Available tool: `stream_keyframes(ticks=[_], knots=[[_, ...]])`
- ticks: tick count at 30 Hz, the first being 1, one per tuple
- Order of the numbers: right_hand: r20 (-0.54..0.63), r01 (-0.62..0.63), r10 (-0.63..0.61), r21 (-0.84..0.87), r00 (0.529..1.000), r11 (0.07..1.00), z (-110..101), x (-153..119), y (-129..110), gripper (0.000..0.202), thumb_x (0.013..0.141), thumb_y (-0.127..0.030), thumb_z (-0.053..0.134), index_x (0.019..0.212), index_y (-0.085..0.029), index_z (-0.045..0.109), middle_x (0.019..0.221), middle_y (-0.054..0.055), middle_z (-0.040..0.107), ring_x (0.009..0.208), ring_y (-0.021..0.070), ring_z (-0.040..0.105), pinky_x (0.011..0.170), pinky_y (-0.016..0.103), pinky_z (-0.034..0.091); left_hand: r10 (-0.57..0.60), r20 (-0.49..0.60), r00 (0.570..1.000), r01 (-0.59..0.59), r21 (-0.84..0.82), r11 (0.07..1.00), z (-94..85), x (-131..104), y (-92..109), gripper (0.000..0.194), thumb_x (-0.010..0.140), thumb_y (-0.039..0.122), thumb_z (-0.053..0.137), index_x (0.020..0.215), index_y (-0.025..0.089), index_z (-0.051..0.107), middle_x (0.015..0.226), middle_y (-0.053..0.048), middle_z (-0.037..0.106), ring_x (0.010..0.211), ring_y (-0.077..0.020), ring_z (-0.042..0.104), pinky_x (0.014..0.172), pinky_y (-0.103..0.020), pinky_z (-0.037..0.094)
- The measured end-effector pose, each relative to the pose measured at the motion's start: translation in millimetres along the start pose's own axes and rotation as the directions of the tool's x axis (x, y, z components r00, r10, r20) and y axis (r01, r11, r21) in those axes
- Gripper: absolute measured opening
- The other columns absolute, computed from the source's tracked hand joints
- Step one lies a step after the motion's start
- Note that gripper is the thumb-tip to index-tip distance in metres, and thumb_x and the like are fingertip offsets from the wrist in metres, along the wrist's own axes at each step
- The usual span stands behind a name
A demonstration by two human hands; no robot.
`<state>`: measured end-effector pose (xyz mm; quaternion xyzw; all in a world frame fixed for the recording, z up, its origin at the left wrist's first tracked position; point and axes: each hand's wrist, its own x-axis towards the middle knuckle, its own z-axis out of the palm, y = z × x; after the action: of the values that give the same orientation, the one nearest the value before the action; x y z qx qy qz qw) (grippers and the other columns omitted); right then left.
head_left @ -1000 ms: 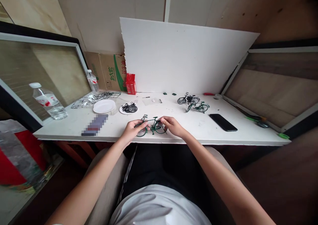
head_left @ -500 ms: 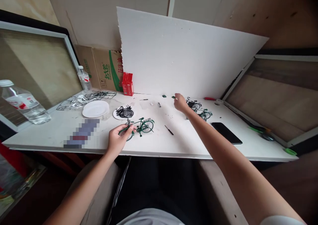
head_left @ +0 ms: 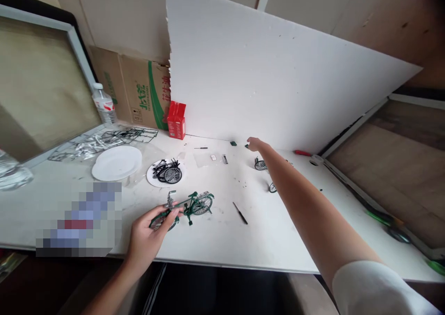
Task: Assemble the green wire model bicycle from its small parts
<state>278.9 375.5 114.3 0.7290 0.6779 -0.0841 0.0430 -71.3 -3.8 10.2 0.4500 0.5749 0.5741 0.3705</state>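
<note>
My left hand (head_left: 148,229) is closed on a green model bicycle (head_left: 191,207), gripping it around the front wheel and frame. The bicycle stands upright over the near part of the table, its rear wheel pointing right. My right hand (head_left: 257,144) is stretched far across the table, fingers bent together at a small dark green piece (head_left: 247,146); most of the fingers are hidden by the hand. Another dark green piece (head_left: 233,143) lies just left of it. Behind my right forearm, more model bicycles (head_left: 260,164) are partly hidden.
Black bicycle parts lie on a white plate (head_left: 150,178). A bare white plate (head_left: 116,162), part frames (head_left: 135,134) and a red box (head_left: 176,120) are at the left. A black-handled tool (head_left: 240,213) lies mid-table. A white board (head_left: 278,73) stands behind; a red-handled tool (head_left: 302,153) lies near it.
The camera view has moved closer and lower. My right hand has reached to the right-hand green piece. My left hand keeps hold of the bicycle.
</note>
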Motion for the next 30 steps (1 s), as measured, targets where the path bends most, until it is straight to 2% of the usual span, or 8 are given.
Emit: stream_keyframes(ticks=[3,7,12,17,20,22,26,30], knots=[[0.055,-0.003,0.006,-0.049,0.998,0.999,11,23,3,0.043,0.103,-0.04,0.069,0.14,-0.018,0.063,0.138,0.012,0.066,0.117,0.0259,0.069,0.099,0.049,0.061,0.001,0.002,1.0,-0.001,0.051,0.999,-1.8,-2,-3,0.04,0.088,0.053,0.08,0.11,0.02,0.083,0.105,-0.009,0.085,0.099,-0.0271,0.083,0.09,-0.033,0.068],[0.086,0.024,-0.016,-0.096,0.996,0.995,22,47,5,0.04,0.104,-0.042,0.069,0.136,-0.017,0.065,0.134,0.011,0.068,0.114,0.0244,0.07,0.097,0.047,0.062,0.068,0.033,0.997,-0.072,0.167,0.983,-3.8,-5,-7,0.032,0.09,0.049,0.079,0.109,0.024,0.085,0.102,-0.007,0.086,0.098,-0.0274,0.084,0.094,-0.034,0.068],[0.073,0.052,-0.043,-0.129,0.996,0.99,28,67,4,0.042,0.096,-0.036,0.076,0.13,-0.012,0.069,0.122,0.018,0.071,0.105,0.0278,0.071,0.09,0.041,0.057,0.057,0.055,0.997,-0.067,0.192,0.979,-5.1,-7,-13,0.028,0.091,0.045,0.077,0.109,0.025,0.085,0.104,-0.007,0.086,0.096,-0.0286,0.084,0.092,-0.036,0.069],[0.055,0.078,-0.071,-0.135,0.996,0.988,26,77,0,0.049,0.095,-0.028,0.073,0.141,-0.013,0.064,0.117,0.019,0.074,0.106,0.029,0.071,0.087,0.038,0.056,0.055,0.049,0.997,-0.063,0.176,0.982,-3.1,-7,-10,0.024,0.089,0.04,0.079,0.106,0.025,0.085,0.1,-0.007,0.086,0.091,-0.0284,0.084,0.087,-0.036,0.07],[0.126,0.078,-0.06,-0.144,0.99,0.987,20,82,-8,0.03,0.087,-0.018,0.077,0.115,-0.007,0.076,0.092,0.018,0.077,0.089,0.0293,0.074,0.081,0.039,0.057,0.075,0.048,0.996,-0.081,0.16,0.984,0.4,-6,-3,0.02,0.088,0.037,0.079,0.101,0.024,0.086,0.097,-0.008,0.086,0.086,-0.0287,0.084,0.081,-0.036,0.071],[0.15,0.07,-0.048,-0.148,0.988,0.986,14,86,-14,0.021,0.082,-0.012,0.078,0.102,-0.005,0.079,0.08,0.017,0.076,0.08,0.0296,0.074,0.078,0.04,0.057,0.079,0.065,0.995,-0.088,0.154,0.984,2.3,-5,1,0.017,0.087,0.034,0.078,0.098,0.023,0.086,0.096,-0.009,0.085,0.085,-0.0285,0.084,0.082,-0.036,0.07],[0.078,0.067,-0.058,-0.121,0.995,0.99,5,91,-23,0.013,0.084,-0.014,0.077,0.094,-0.006,0.079,0.08,0.018,0.075,0.079,0.0313,0.074,0.076,0.042,0.057,0.087,0.069,0.994,-0.097,0.157,0.983,2.8,-4,7,0.016,0.088,0.029,0.076,0.098,0.023,0.086,0.096,-0.009,0.085,0.088,-0.0275,0.084,0.084,-0.035,0.069],[-0.091,0.096,-0.096,-0.006,0.991,0.995,4,90,-28,0.015,0.09,-0.025,0.076,0.096,-0.011,0.078,0.088,0.016,0.075,0.076,0.0257,0.074,0.073,0.037,0.057,0.055,0.086,0.995,-0.066,0.134,0.989,2.3,-4,10,0.018,0.089,0.029,0.075,0.1,0.022,0.087,0.098,-0.009,0.085,0.089,-0.0274,0.084,0.087,-0.036,0.069]])
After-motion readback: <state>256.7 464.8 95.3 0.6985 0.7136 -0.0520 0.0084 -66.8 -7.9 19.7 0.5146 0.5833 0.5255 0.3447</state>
